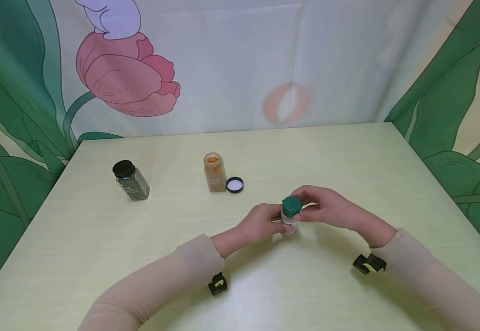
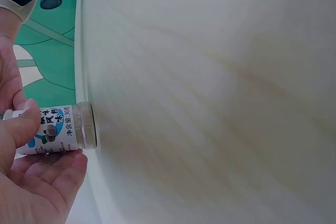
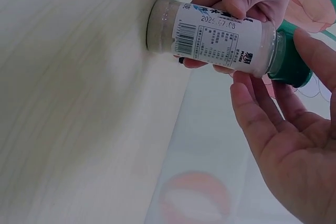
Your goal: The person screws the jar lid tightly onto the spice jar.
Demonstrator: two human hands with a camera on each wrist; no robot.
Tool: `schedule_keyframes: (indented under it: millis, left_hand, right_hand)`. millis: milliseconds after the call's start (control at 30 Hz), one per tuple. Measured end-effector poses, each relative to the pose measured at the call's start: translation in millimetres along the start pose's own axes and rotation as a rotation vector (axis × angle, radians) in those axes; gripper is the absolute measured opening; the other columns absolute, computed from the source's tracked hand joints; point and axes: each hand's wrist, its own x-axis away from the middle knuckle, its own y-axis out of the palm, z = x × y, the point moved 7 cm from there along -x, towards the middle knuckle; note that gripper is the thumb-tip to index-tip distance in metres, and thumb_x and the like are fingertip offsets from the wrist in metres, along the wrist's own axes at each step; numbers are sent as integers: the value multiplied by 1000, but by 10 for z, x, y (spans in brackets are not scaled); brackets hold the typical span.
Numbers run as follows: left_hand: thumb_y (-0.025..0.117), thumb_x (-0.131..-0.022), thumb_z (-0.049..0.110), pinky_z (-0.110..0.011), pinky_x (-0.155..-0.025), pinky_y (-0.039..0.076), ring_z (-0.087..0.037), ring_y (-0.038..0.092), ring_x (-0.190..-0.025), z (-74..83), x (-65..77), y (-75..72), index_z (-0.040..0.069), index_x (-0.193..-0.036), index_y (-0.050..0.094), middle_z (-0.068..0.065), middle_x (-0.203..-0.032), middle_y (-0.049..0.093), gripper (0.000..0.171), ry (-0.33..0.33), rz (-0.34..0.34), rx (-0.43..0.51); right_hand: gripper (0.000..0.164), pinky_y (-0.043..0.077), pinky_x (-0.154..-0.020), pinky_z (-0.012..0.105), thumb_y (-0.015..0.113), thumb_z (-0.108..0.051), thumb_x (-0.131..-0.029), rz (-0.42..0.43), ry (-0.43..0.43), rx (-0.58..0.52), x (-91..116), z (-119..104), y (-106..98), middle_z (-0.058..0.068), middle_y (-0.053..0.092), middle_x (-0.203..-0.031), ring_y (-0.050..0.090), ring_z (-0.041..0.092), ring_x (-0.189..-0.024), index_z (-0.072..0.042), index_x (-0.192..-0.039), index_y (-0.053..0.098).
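Observation:
A small seasoning bottle with a white label point(image 3: 220, 38) and pale contents stands upright on the table, right of centre in the head view. My left hand point(image 1: 259, 223) grips its body, thumb and fingers on opposite sides in the left wrist view. On top sits a green cap point(image 1: 291, 207). My right hand point(image 1: 331, 208) pinches that cap from the right; its thumb lies against it in the right wrist view, and the other fingers curve around the far side. The cap is still seated on the bottle's neck.
A glass jar of orange-brown spice point(image 1: 215, 174) stands uncovered towards the back, its black lid point(image 1: 234, 185) lying inside-up beside it. Farther left is a black-lidded jar of green herbs point(image 1: 132, 181). A printed curtain point(image 1: 231, 69) hangs behind the table point(image 1: 173, 184).

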Motion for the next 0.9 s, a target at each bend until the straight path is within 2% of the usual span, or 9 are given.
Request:
schedule_keyframes:
  millis: [267, 500, 667, 900]
  left_hand:
    - [74, -94, 14, -40, -116, 48, -30, 63, -132, 4, 9, -5, 1, -118, 71, -15, -126, 74, 28, -6, -2, 2]
    - [75, -94, 14, -39, -115, 49, -30, 64, -132, -10, -6, 0, 0, -118, 71, -15, -124, 75, 28, -19, 1, 9]
    - [76, -93, 15, -41, -116, 49, -31, 64, -131, -38, -4, -3, 2, -117, 72, -15, -124, 75, 28, -27, 18, 26]
    - [78, -92, 17, -44, -118, 46, -30, 62, -133, -109, 11, 0, 6, -124, 73, -13, -128, 73, 34, -62, 43, 90]
  right_hand:
    - [39, 59, -101, 32, 73, -11, -95, 17, 24, 36, 1, 46, -3, 16, 67, -124, 64, 26, -116, 1, -128, 59]
    - [52, 57, -106, 41, 71, -12, -96, -86, 29, 5, -3, 25, -16, 22, 59, -140, 59, 42, -131, 2, -142, 51]
    - [46, 55, -108, 47, 71, -14, -97, -91, 41, -9, -8, 42, -35, 21, 61, -139, 60, 42, -132, 0, -138, 56]
    - [41, 57, -106, 44, 70, -11, -97, -56, 40, -25, -3, 34, -29, 21, 62, -136, 60, 42, -130, 1, -135, 58]
